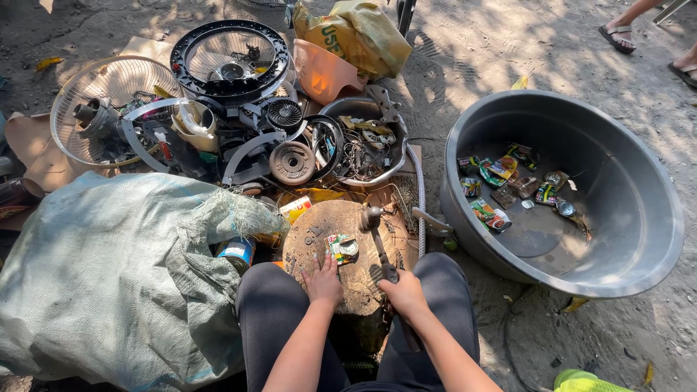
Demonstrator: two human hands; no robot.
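On sunlit dirt, tree stump [363, 279] (worn), flattened can [343, 248], hammer [377, 243] in right hand [404, 294]

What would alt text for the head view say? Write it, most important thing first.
A seated person's left hand steadies a flattened can on a wooden stump while the right hand grips a hammer. A grey basin of flattened cans sits right, a woven sack left, scrap fan parts beyond.
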